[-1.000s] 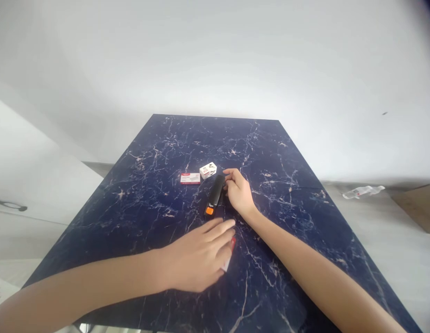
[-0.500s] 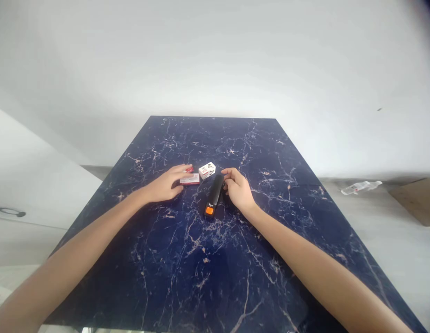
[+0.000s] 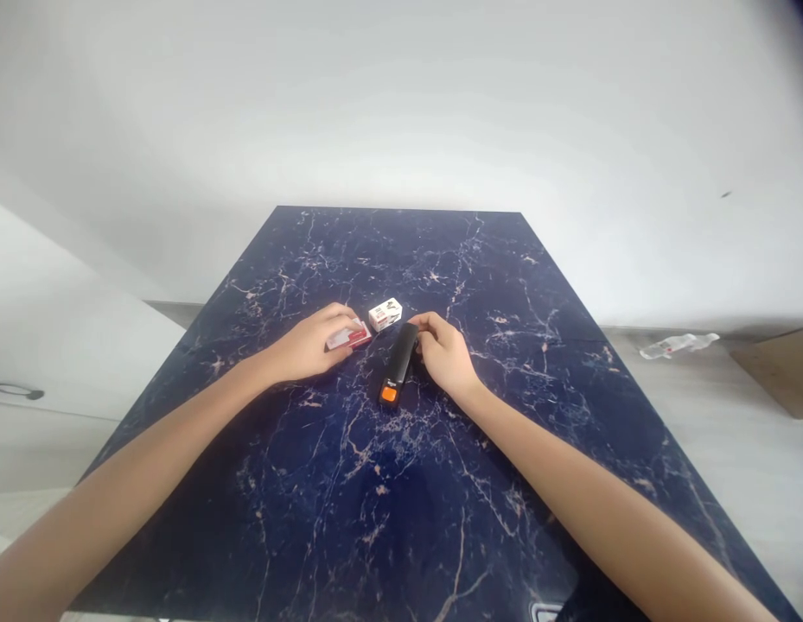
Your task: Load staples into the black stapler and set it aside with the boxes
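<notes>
My left hand (image 3: 315, 342) has its thumb and fingers closed round a small red-and-white box (image 3: 354, 335), its thumb along the near side and its fingers over the far side. Just right of that box lies a white box (image 3: 385, 314) with dark print, apart from both hands. A black stapler (image 3: 399, 358) with an orange patch at its near end lies slantwise on the table. At its far end, the bent fingers of my right hand (image 3: 443, 350) grip it from the right; the fingertips are partly hidden.
The dark blue marble-patterned table (image 3: 375, 501) narrows towards a white wall (image 3: 401, 104) at its far edge. On the floor to the right lie a clear plastic bottle (image 3: 678, 345) and a brown cardboard box (image 3: 780, 371).
My left thumb has closed on the red-and-white box, which is now turned and tilted, showing more red. My right hand stays at the stapler's far end. The view has shifted slightly.
</notes>
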A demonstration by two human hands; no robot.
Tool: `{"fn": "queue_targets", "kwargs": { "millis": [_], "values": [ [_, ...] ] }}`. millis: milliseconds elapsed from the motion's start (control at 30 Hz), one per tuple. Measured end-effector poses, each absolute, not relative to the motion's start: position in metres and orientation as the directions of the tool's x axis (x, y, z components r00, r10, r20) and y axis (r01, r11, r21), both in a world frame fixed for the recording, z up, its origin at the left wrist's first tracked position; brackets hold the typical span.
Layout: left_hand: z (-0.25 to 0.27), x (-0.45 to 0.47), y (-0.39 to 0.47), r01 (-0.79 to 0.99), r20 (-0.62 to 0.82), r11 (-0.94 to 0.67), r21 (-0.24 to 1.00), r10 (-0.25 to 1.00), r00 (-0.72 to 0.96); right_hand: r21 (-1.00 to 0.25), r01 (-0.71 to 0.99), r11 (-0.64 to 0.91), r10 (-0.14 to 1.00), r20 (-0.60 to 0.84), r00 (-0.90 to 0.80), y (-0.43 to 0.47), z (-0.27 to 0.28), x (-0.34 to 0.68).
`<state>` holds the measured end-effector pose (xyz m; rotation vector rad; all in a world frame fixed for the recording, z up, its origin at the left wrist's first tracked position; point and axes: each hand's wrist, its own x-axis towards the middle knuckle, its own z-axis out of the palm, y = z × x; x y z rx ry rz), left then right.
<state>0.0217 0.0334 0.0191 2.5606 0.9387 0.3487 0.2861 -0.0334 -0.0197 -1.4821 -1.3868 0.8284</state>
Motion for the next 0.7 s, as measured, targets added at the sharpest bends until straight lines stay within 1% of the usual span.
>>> {"fn": "queue_targets", "kwargs": {
  "millis": [67,133,233,300,367,567,700],
  "values": [
    [0.029,0.029,0.018,0.593,0.043,-0.672,0.444,0.677,0.735,-0.921,0.386,0.052,0.985,0.111,0.132,-0.034,-0.017,0.285],
    [0.040,0.038,0.001,0.590,-0.010,-0.649,0.480,0.669,0.743,-0.913,0.405,0.051,0.986,0.111,0.127,-0.034,-0.016,0.285],
    [0.052,0.045,-0.017,0.518,-0.113,-0.654,0.552,0.557,0.823,-0.902,0.429,0.051,0.985,0.116,0.126,-0.034,-0.015,0.285],
    [0.053,0.045,-0.019,0.484,-0.139,-0.648,0.588,0.508,0.850,-0.895,0.442,0.059,0.985,0.123,0.118,-0.035,-0.015,0.284],
    [0.050,0.045,-0.018,0.484,-0.119,-0.636,0.601,0.527,0.841,-0.891,0.448,0.070,0.985,0.134,0.112,-0.037,-0.013,0.283],
    [0.028,0.056,-0.023,0.550,-0.036,-0.579,0.602,0.669,0.743,-0.868,0.475,0.143,0.968,0.222,0.114,-0.048,-0.004,0.276],
    [0.021,0.061,-0.032,0.561,0.009,-0.585,0.585,0.697,0.717,-0.869,0.470,0.153,0.971,0.220,0.090,-0.050,-0.002,0.274]
  ]
}}
